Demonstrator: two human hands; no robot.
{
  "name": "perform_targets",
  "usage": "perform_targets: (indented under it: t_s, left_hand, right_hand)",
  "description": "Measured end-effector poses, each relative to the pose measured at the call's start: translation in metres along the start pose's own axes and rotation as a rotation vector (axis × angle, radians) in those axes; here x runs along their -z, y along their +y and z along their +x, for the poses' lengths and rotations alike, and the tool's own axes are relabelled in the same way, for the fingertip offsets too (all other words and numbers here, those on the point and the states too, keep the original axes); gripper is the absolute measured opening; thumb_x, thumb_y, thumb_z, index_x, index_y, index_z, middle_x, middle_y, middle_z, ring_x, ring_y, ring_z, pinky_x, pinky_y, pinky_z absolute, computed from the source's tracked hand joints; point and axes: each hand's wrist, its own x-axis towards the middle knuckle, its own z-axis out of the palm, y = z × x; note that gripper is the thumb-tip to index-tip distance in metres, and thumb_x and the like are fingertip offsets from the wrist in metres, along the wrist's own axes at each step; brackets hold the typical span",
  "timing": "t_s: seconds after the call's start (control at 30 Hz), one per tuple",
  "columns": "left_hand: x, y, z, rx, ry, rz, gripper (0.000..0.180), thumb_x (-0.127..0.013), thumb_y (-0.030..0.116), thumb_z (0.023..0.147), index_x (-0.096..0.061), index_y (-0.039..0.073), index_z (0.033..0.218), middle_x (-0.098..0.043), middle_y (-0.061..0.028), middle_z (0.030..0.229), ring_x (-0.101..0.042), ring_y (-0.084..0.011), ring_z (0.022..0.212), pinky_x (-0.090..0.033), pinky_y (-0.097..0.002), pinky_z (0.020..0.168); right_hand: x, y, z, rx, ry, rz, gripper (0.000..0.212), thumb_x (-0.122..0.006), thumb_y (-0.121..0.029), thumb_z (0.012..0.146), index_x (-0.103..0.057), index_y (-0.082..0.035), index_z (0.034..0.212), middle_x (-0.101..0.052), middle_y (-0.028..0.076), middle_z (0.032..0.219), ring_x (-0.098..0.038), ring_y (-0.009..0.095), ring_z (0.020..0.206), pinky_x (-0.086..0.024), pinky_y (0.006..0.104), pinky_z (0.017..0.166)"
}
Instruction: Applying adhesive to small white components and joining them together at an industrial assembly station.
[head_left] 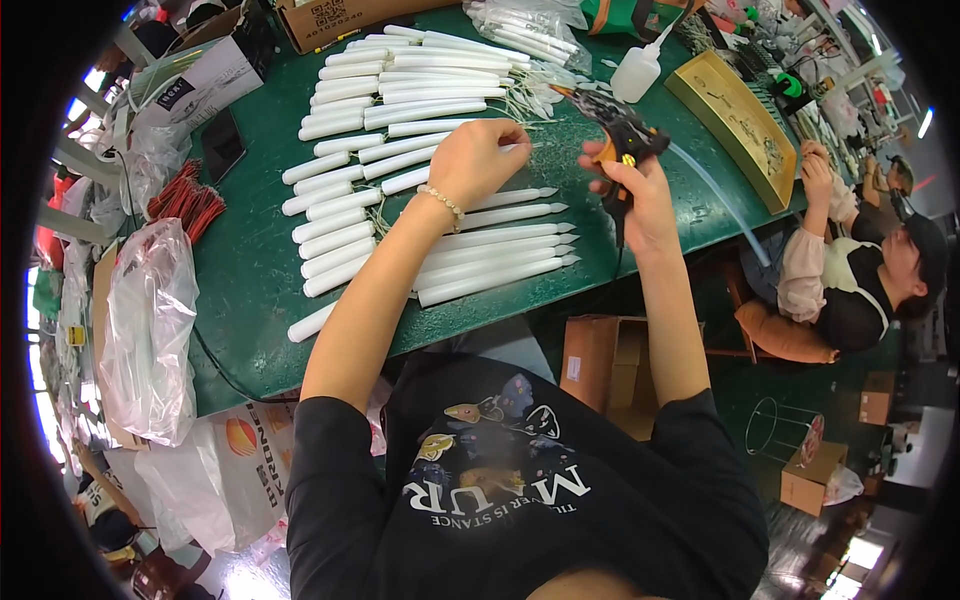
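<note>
Bright, even light floods a green table (255, 335), leaving white sticks (500, 251) pale, while shadow deepens below its front edge. A plastic bag (150, 330) gleams along the table's left edge; glare whitens the floor (245, 580). Fisheye distortion bends the surroundings, softening toward a black rim.

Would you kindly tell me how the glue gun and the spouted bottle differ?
The glue gun is mostly black; the bottle is white. The glue gun is held in the right hand; the bottle rests on the green table. In the picture, the glue gun's nozzle points upper left, the bottle's spout upper right. Both have narrow tips.
</note>
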Motion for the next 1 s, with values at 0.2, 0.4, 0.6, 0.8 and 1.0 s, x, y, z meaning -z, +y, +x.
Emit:
perform_targets:
  t_s: [0.2,0.4,0.6,0.8,1.0]
  left_hand:
    - [0.000,0.003,0.003,0.037,0.016,0.013,0.022,-0.059,0.024,0.076,-0.066,0.004,0.082,-0.064,-0.0098,0.073,-0.061,-0.0202,0.067,-0.047,-0.0285,0.065]
    - [-0.002,0.002,0.002,0.057,0.003,0.033,0.022,-0.059,0.024,0.075,-0.067,0.005,0.082,-0.064,-0.0093,0.072,-0.061,-0.0193,0.065,-0.047,-0.0283,0.064]
    - [-0.001,0.004,0.001,0.064,-0.021,0.011,0.022,-0.059,0.024,0.075,-0.067,0.005,0.082,-0.064,-0.0102,0.071,-0.061,-0.0186,0.065,-0.047,-0.0279,0.064]
    - [0.000,0.003,0.001,0.061,-0.024,0.012,0.023,-0.060,0.024,0.075,-0.068,0.005,0.083,-0.065,-0.0102,0.074,-0.062,-0.0186,0.068,-0.048,-0.0279,0.065]
    - [-0.001,0.001,0.002,0.064,-0.040,0.008,0.023,-0.060,0.024,0.075,-0.068,0.004,0.084,-0.066,-0.0105,0.075,-0.063,-0.0185,0.069,-0.048,-0.0277,0.066]
  right_hand:
    - [0.021,0.012,-0.019,-0.043,0.021,-0.106,0.019,-0.058,-0.015,0.083,-0.058,-0.002,0.098,-0.060,0.005,0.082,-0.056,0.013,0.071,-0.044,0.0235,0.059]
    - [0.016,0.018,-0.025,-0.021,0.107,-0.473,0.020,-0.061,-0.026,0.084,-0.060,-0.006,0.083,-0.059,0.001,0.072,-0.054,0.007,0.068,-0.039,0.0221,0.058]
    - [0.012,0.021,-0.024,0.026,0.104,-0.420,0.021,-0.062,-0.027,0.083,-0.060,-0.007,0.083,-0.058,0.000,0.071,-0.053,0.007,0.067,-0.039,0.0222,0.059]
    - [0.011,0.021,-0.023,0.018,0.106,-0.436,0.021,-0.062,-0.028,0.083,-0.059,-0.007,0.084,-0.058,0.000,0.071,-0.052,0.008,0.065,-0.039,0.0224,0.059]
    - [0.010,0.019,-0.023,-0.007,0.104,-0.428,0.022,-0.063,-0.029,0.082,-0.059,-0.007,0.084,-0.057,-0.001,0.070,-0.051,0.006,0.063,-0.038,0.0212,0.058]
